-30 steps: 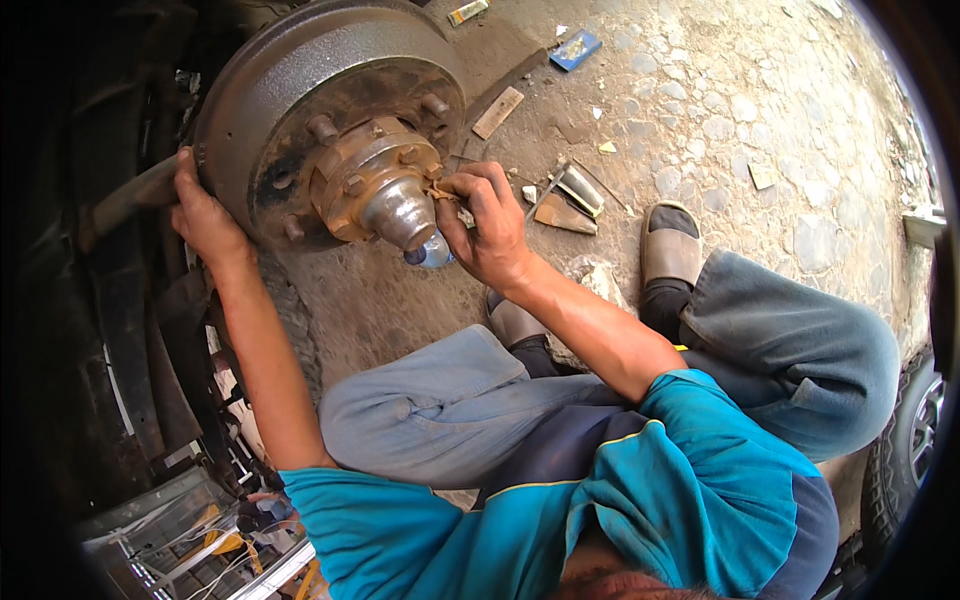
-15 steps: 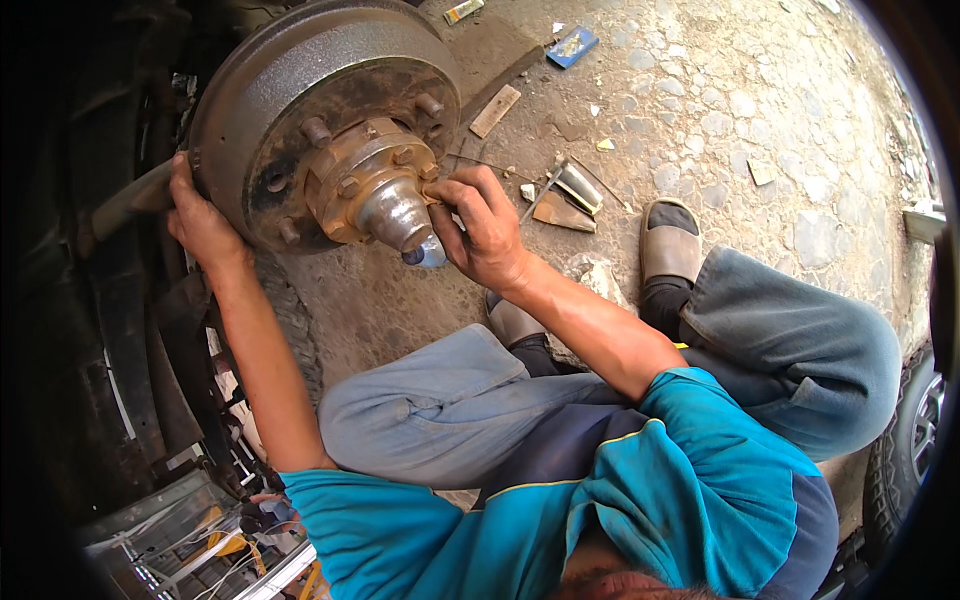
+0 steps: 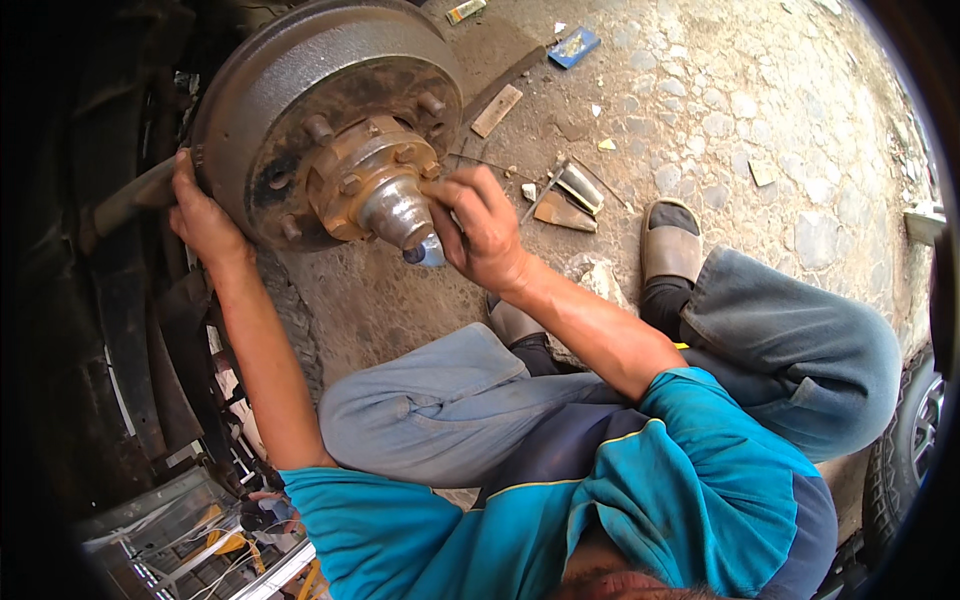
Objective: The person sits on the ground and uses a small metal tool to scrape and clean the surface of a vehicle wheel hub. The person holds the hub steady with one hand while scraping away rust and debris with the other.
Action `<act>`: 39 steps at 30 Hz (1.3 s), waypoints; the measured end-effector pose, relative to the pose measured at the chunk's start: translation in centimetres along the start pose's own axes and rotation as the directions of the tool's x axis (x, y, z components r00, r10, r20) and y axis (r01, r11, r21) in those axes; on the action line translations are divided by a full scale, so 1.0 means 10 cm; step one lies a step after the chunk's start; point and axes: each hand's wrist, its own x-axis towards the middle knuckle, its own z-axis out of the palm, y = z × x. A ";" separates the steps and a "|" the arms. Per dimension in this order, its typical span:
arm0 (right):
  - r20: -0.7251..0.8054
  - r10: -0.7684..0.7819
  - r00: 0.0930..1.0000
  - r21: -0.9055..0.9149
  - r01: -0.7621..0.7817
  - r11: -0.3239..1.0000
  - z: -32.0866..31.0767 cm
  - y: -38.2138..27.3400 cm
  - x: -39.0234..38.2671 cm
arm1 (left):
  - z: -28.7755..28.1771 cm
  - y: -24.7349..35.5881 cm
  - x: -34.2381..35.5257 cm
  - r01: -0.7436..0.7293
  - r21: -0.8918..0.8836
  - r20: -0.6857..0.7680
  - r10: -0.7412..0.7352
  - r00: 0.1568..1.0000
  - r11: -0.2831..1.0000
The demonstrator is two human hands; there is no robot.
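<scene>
A rusty brown brake drum [image 3: 300, 110] stands at the upper left, with wheel studs round its face. From its middle juts a bolted wheel hub [image 3: 345, 190] ending in a shiny metal cap [image 3: 398, 215]. My left hand [image 3: 208, 218] grips the drum's left edge, thumb up along the rim and fingers partly hidden behind. Curled at the hub's right side, my right hand [image 3: 483, 225] has its fingers pinched by a hub bolt; what they hold is hidden. A small bluish shiny piece [image 3: 432, 250] shows just below the cap, beside my right hand.
Wood pieces [image 3: 496, 111], a blue box [image 3: 573, 47] and a wedge-shaped scrap [image 3: 566, 211] lie on the cracked stone floor [image 3: 740, 110]. Dark vehicle parts [image 3: 130, 330] fill the left side. A metal tray of tools [image 3: 190, 530] sits lower left, a tyre [image 3: 905, 450] lower right.
The drum and hub have shifted very slightly to the right and down. My right fingers have moved a little at the hub; my left hand keeps its hold on the rim.
</scene>
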 end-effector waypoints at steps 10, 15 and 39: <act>-0.016 -0.004 1.000 -0.013 0.004 1.000 0.00 0.04 0.00 | -0.03 0.01 0.00 0.045 0.029 0.035 -0.046 0.998 0.999; -0.023 0.161 0.987 0.097 -0.158 0.983 0.03 -0.08 -0.04 | 0.00 0.05 -0.04 0.027 0.082 -0.014 -0.026 1.000 0.996; 0.248 0.796 0.552 0.678 -0.686 0.264 0.12 -0.26 0.03 | 0.00 0.04 -0.01 0.025 0.002 0.023 -0.025 0.999 1.000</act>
